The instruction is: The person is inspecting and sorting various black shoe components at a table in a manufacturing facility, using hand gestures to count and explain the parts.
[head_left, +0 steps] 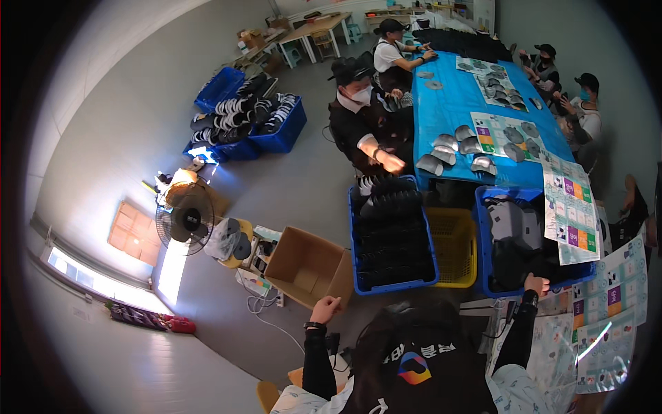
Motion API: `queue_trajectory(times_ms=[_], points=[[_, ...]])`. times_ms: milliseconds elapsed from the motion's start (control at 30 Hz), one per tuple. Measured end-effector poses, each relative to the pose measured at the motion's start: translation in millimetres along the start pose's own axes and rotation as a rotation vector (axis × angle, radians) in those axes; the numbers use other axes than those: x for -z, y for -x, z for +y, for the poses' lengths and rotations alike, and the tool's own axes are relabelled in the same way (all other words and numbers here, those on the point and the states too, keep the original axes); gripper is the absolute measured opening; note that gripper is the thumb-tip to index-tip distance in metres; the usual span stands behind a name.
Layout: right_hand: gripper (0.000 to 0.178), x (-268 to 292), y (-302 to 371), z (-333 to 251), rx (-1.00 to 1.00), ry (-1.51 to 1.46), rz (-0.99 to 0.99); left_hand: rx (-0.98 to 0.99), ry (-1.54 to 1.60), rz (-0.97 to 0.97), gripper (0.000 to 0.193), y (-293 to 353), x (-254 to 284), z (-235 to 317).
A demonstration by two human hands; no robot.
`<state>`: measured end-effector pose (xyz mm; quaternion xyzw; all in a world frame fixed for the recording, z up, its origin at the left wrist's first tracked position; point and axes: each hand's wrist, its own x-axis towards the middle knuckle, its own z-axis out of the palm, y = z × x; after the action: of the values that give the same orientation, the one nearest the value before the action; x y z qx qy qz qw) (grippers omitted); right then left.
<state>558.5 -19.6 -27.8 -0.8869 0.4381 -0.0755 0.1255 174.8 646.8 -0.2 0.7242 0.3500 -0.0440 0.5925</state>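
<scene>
My left hand (pixel 325 310) is curled closed beside the near edge of an open cardboard box (pixel 307 259); whether anything lies in its fingers does not show. On the right, my right hand (pixel 536 284) closes at the near rim of a blue crate (pixel 486 228), its fingers partly hidden. That crate holds grey and black cloth pieces (pixel 517 228) that look like caps. Left of it stands another blue crate (pixel 355 238), packed with rows of stacked black caps (pixel 393 231). Between the two crates sits a yellow basket (pixel 455 221).
A blue-covered table (pixel 445 83) ahead carries grey caps (pixel 445 152) and printed sheets; several people work around it. A standing fan (pixel 185 221), a cable (pixel 258 310) and cap-filled blue crates (pixel 286 131) stand or lie to the left. Printed sheets (pixel 610 297) cover the right side.
</scene>
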Motion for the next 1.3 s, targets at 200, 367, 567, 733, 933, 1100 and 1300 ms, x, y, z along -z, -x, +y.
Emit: queue_trajectory(times_ms=[200,367,567,733,933,1100,1300], points=[[0.087,13,39,-19,-0.043,0.132,0.057,-0.131,-0.081,-0.065,0.033,0,-11,39],[0.097,4,40,-15,-0.186,0.105,0.144,-0.172,-0.099,-0.069,0.03,-1,-20,74],[0.097,10,56,-24,-0.026,0.244,0.162,-0.226,0.026,-0.101,0.025,-10,-17,75],[0.094,7,53,-22,0.016,0.248,0.271,-0.193,-0.055,-0.138,0.026,-20,-15,72],[0.095,16,45,-15,-0.075,0.144,0.179,-0.157,-0.135,-0.119,0.028,-14,-24,88],[0.084,63,73,-51,0.27,0.06,0.094,-0.087,-0.193,-0.04,0.031,24,-20,92],[0.055,135,156,-139,1.025,-0.482,0.062,0.003,-0.263,0.135,0.035,48,-11,50]])
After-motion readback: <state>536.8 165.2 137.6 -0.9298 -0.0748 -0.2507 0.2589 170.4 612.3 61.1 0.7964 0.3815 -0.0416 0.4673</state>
